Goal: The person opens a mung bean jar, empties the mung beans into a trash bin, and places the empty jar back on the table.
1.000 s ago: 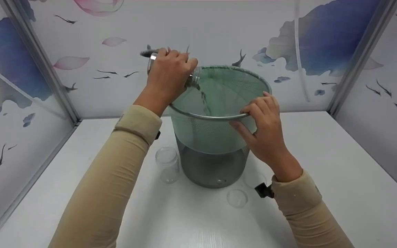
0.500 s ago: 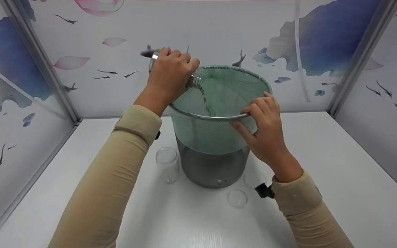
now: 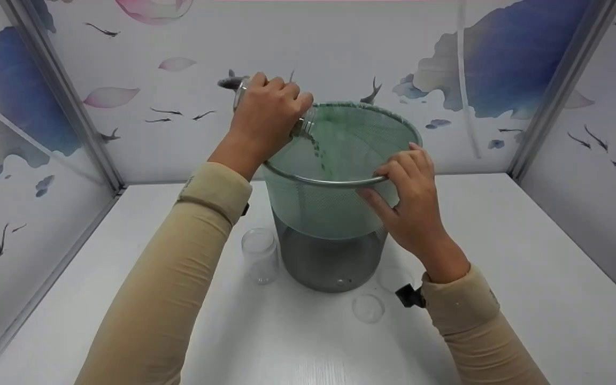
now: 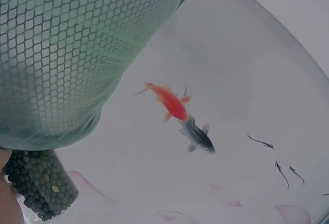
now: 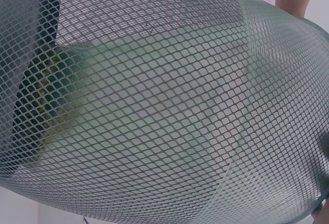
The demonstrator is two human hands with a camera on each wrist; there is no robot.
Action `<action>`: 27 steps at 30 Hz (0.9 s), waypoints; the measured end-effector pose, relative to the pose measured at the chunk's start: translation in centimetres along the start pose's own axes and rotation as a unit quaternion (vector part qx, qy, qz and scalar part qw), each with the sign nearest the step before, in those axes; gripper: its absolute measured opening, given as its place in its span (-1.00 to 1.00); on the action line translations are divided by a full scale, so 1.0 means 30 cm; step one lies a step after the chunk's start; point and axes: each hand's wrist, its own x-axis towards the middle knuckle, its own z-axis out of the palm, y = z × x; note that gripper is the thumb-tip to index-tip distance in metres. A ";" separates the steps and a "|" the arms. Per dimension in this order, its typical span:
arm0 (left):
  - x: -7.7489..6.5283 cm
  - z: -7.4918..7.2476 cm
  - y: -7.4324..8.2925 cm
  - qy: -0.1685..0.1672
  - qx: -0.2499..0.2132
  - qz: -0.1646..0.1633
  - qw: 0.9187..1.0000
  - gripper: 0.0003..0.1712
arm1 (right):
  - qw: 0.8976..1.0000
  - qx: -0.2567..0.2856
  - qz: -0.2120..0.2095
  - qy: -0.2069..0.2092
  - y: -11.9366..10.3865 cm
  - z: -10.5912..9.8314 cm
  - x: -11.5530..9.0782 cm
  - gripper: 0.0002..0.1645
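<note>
My left hand grips a clear jar tilted over the left rim of a mesh wastebasket. A thin stream of green beans, likely mung beans, falls from its mouth. A translucent green bin liner lines the basket and folds over its rim. The left wrist view shows the jar with many dark green beans inside. My right hand holds the near right rim, fingers over it and thumb outside below. Through the mesh in the right wrist view, green beans lie in the bottom of the liner.
Another clear jar stands left of the wastebasket on the white table. A round clear lid lies in front, with a second lid close to the right sleeve. Printed wall panels enclose the table.
Beans keep pouring from the jar. My left hand and the jar have shifted slightly to the right; my right hand stays on the rim.
</note>
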 end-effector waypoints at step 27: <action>-0.004 0.003 0.002 0.047 -0.016 0.020 0.999 -0.79 | 1.000 0.001 -0.001 -0.001 -0.001 0.000 -0.002 -0.57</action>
